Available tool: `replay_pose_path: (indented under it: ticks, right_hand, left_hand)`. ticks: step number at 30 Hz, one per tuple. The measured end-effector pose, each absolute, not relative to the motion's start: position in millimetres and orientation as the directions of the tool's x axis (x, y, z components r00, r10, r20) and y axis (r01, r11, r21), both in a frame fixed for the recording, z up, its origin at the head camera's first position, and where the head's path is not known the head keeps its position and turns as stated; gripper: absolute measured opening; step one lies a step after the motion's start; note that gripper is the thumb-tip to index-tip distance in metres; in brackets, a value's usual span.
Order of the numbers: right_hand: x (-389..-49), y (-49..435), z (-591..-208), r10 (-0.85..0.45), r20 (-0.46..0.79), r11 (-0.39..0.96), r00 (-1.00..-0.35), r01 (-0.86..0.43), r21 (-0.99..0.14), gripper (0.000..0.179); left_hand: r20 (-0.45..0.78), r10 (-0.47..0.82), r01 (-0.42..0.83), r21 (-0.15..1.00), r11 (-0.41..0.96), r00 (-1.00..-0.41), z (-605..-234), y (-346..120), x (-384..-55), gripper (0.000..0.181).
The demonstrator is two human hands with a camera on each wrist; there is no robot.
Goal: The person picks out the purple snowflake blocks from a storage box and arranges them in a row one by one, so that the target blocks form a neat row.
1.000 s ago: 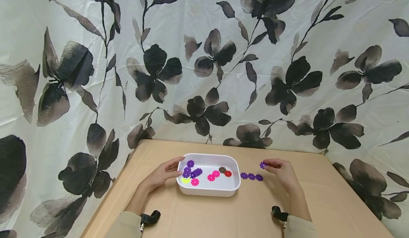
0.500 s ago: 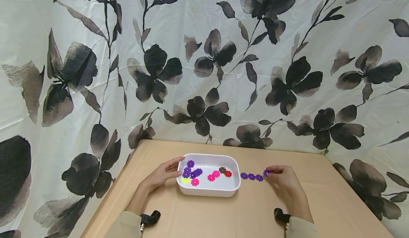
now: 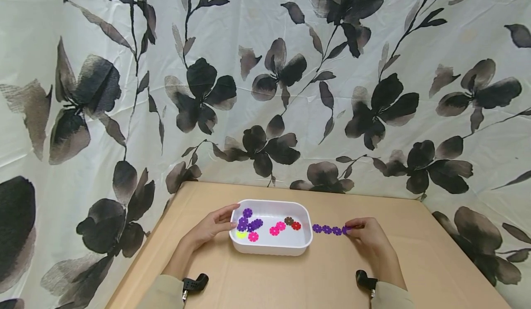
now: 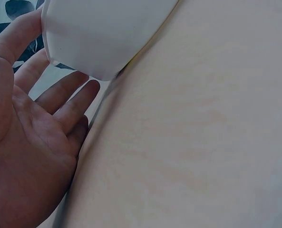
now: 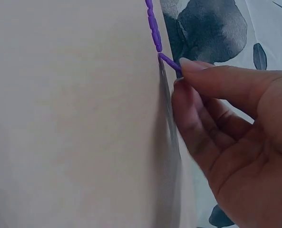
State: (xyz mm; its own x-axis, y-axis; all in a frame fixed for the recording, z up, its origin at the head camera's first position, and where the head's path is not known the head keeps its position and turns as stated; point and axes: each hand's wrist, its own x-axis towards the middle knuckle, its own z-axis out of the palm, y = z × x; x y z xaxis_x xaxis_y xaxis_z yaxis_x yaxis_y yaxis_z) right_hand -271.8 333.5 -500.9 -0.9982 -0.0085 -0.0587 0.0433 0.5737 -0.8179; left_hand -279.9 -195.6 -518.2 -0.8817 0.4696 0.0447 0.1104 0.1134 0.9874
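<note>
We see discs (image 3: 274, 231) in a tray (image 3: 274, 249) on the table (image 3: 269, 281), left hand (image 3: 212, 222) at its left, disc row (image 3: 327, 230) then right hand (image 3: 368, 231) to its right, curtain (image 3: 244, 19) behind.

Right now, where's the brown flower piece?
In the head view, the brown piece lies in the white tray, right half, just above-left of the red piece.

white cloth backdrop (image 3: 232, 32) with dark floral print (image 3: 261, 148), lightly creased, hanging behind a tan worktop (image 3: 265, 281), light grey background
</note>
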Motion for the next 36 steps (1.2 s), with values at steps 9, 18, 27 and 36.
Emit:
replay_pose_path:
  ticks: [9,18,27,36]
  right_hand:
    - [-273,333,-501,-0.011,-0.037,0.665,-0.999,0.020,-0.746,0.013]
    - [-279,307,-486,-0.026,0.137,0.663,-0.990,-0.120,-0.739,0.029]
    - [-289,222,-466,-0.135,0.335,0.519,-0.932,-0.355,-0.778,0.027]
    - [-289,149,-467,-0.388,0.304,0.453,-0.870,-0.468,-0.759,0.026]
  left_hand:
    - [0.046,0.474,0.107,0.989,0.103,-0.879,-519,-196,-280,0.073]
    - [0.044,0.472,0.109,0.988,0.112,-0.880,-519,-197,-279,0.073]
    - [0.039,0.463,0.105,0.988,0.117,-0.885,-520,-197,-279,0.071]
    - [0.033,0.464,0.100,0.988,0.121,-0.885,-521,-196,-281,0.070]
